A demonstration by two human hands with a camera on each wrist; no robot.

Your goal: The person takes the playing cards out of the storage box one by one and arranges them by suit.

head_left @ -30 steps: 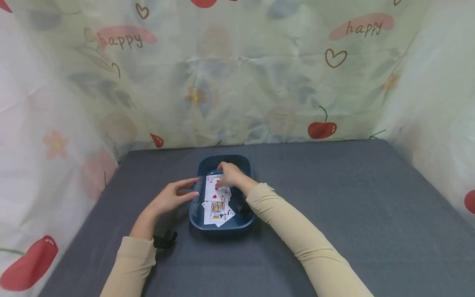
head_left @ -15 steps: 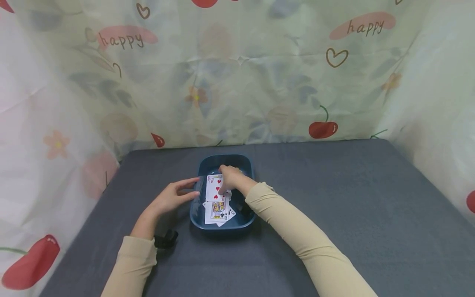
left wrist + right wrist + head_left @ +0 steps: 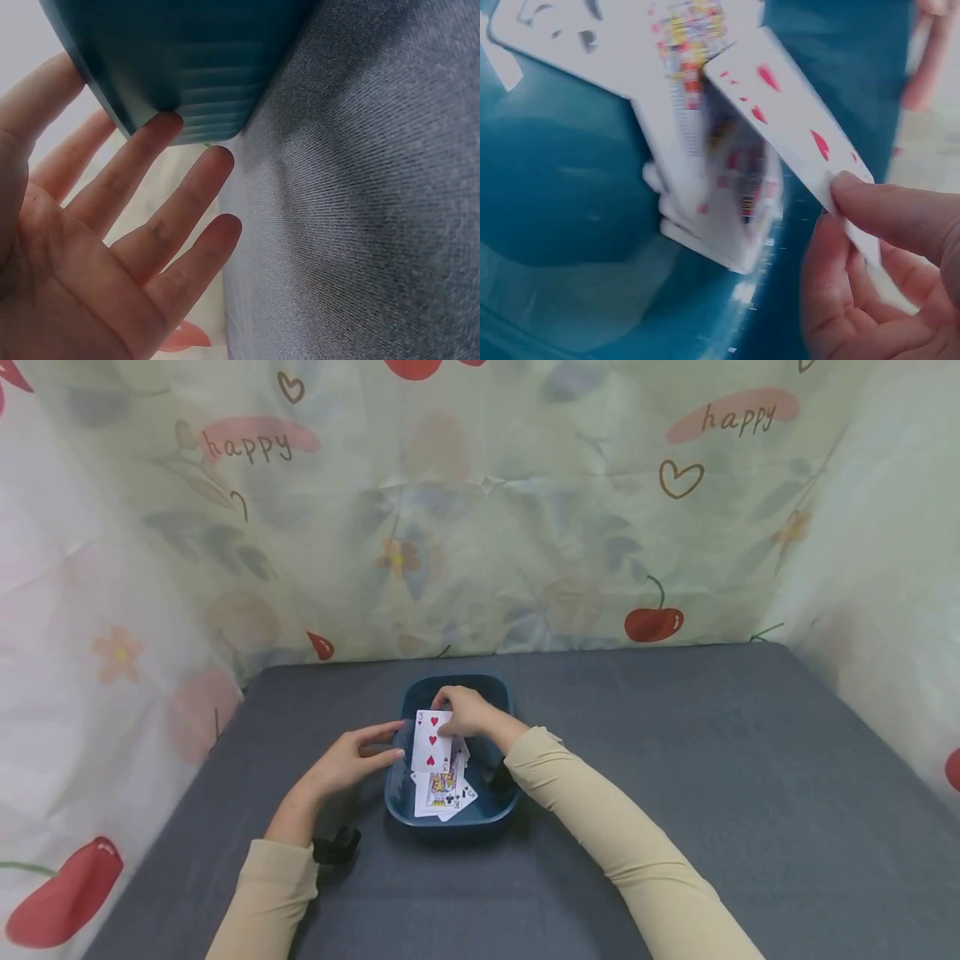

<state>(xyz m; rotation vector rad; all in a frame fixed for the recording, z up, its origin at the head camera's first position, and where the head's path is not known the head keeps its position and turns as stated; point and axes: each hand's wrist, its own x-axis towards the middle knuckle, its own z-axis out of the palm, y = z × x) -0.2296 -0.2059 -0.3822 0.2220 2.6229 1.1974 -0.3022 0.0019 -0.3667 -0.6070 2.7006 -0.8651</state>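
Note:
A dark blue basin [image 3: 498, 806] stands on the table with several loose playing cards [image 3: 435, 806] face up on its floor, a king of clubs among them. Over this pile my right hand [image 3: 474, 712] pinches a three of hearts card [image 3: 426, 750] between thumb and fingers. The right wrist view shows that card [image 3: 802, 112] tilted, one end raised off the pile. At the basin's left side is my left hand [image 3: 347, 762], its fingers extended along the rim. In the left wrist view, its fingertips [image 3: 169, 124] lie against the outer wall [image 3: 210, 64].
Dark grey cloth [image 3: 675, 777] covers the table around the basin. A patterned curtain [image 3: 480, 527] hangs along the back and both sides. A black strap-like device [image 3: 336, 846] sits at my left wrist.
The three of hearts has come up from the pile and shifted slightly left, pinched in my right hand. More of its face now shows. My left hand stays at the basin's rim.

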